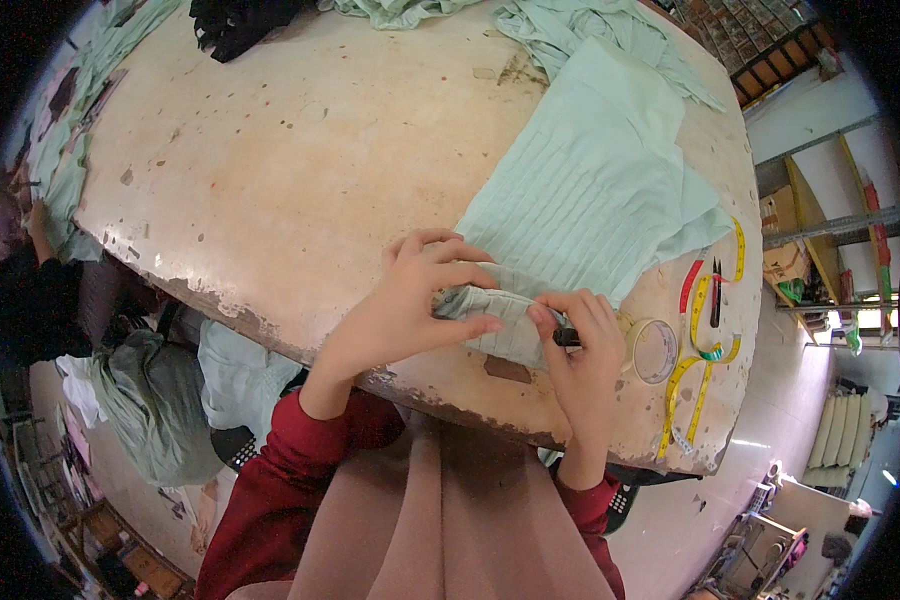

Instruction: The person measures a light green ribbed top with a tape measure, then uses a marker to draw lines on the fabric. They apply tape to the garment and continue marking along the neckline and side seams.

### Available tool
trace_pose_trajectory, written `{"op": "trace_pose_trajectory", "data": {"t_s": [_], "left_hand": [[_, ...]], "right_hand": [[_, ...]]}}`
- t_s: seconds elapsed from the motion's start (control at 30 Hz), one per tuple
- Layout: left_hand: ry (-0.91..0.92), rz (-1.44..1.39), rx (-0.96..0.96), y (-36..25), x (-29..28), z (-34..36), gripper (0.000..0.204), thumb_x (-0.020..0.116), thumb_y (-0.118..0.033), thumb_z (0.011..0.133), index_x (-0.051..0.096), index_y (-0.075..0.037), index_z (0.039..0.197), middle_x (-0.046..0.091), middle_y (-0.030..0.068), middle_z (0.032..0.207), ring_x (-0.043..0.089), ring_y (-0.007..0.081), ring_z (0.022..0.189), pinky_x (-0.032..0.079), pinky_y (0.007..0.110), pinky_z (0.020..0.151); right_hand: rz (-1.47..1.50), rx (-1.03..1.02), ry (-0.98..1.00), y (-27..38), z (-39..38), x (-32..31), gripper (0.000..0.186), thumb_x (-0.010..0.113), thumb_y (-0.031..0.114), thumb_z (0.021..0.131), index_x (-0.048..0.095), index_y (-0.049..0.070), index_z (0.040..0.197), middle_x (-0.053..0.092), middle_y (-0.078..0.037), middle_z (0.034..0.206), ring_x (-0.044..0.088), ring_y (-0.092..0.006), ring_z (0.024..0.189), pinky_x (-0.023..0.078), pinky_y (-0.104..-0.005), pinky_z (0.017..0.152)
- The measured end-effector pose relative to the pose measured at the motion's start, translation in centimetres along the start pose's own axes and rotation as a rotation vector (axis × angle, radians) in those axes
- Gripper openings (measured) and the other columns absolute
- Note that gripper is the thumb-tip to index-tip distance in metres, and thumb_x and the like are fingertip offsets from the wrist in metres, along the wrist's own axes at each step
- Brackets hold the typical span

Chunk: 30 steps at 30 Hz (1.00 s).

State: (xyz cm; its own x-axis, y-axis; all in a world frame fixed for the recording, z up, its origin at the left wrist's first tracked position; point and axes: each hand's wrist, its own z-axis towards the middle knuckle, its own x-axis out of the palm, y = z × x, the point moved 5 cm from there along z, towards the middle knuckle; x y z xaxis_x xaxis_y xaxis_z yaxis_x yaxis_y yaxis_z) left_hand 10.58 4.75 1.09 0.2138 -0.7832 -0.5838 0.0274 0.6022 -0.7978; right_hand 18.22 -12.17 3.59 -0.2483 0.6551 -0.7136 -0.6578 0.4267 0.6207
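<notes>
Tabletop [270,150], rim chipped. Pale green pleated cloth [590,180], upper right to centre, near end between hands. Left hand [395,300] spread loosely — pleats could slip. Right hand [588,350], near easily nudged tape roll [633,350], pinches small dark tool [567,338] — tilt could snag fabric.

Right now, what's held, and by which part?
The right hand pinches the pale green fabric by its near edge and holds a black object, held part hidden; the left hand touches that edge, grip unclear.
</notes>
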Motion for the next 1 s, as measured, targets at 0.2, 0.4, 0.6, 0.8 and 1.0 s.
{"op": "trace_pose_trajectory", "data": {"t_s": [0.2, 0.4, 0.6, 0.8, 1.0], "left_hand": [[0.032, 0.002, -0.006, 0.9, -0.4, 0.6, 0.027, 0.077, -0.025, 0.079, 0.073, -0.01, 0.101, 0.063, 0.004, 0.125, 0.043, 0.0295, 0.129, 0.029, 0.047, 0.109], [0.01, 0.022, -0.006, 1.0, 0.3, 1.1, 0.031, 0.078, -0.03, 0.08, 0.072, -0.008, 0.102, 0.064, 0.0038, 0.123, 0.044, 0.0284, 0.128, 0.03, 0.045, 0.108], [0.073, -0.016, -0.025, 1.9, 0.7, 1.7, 0.031, 0.075, -0.028, 0.083, 0.071, -0.007, 0.105, 0.064, 0.0066, 0.123, 0.047, 0.0298, 0.125, 0.031, 0.044, 0.107], [0.15, -0.195, 0.039, 2.5, 0.0, 1.5, 0.029, 0.067, -0.019, 0.087, 0.07, -0.001, 0.11, 0.063, 0.0142, 0.123, 0.051, 0.0315, 0.121, 0.037, 0.043, 0.105], [0.162, -0.313, 0.013, 3.1, 0.3, 1.6, 0.024, 0.062, -0.014, 0.09, 0.071, 0.001, 0.105, 0.062, 0.0143, 0.125, 0.05, 0.0314, 0.123, 0.036, 0.042, 0.107]], "right_hand": [[0.005, -0.014, -0.014, -0.3, 0.6, 0.3, 0.011, 0.072, 0.004, 0.082, 0.065, 0.001, 0.089, 0.062, -0.009, 0.081, 0.054, -0.026, 0.075, 0.042, -0.0337, 0.068], [-0.092, -0.034, 0.007, -0.3, 0.6, 0.5, 0.015, 0.073, 0.01, 0.082, 0.064, 0.004, 0.092, 0.061, -0.009, 0.085, 0.055, -0.0308, 0.078, 0.045, -0.0385, 0.068], [-0.257, -0.077, -0.067, -0.4, 0.7, 0.8, 0.015, 0.074, 0.011, 0.081, 0.064, 0.004, 0.089, 0.059, -0.008, 0.08, 0.054, -0.0283, 0.074, 0.044, -0.0375, 0.066], [-0.259, -0.079, -0.071, -0.6, 0.7, 0.9, 0.015, 0.075, 0.011, 0.081, 0.065, 0.004, 0.09, 0.059, -0.008, 0.08, 0.054, -0.0278, 0.073, 0.044, -0.037, 0.065], [-0.259, -0.07, -0.071, -0.5, 0.7, 1.0, 0.015, 0.075, 0.011, 0.081, 0.065, 0.004, 0.089, 0.06, -0.008, 0.081, 0.054, -0.0275, 0.073, 0.044, -0.0364, 0.065]]}}
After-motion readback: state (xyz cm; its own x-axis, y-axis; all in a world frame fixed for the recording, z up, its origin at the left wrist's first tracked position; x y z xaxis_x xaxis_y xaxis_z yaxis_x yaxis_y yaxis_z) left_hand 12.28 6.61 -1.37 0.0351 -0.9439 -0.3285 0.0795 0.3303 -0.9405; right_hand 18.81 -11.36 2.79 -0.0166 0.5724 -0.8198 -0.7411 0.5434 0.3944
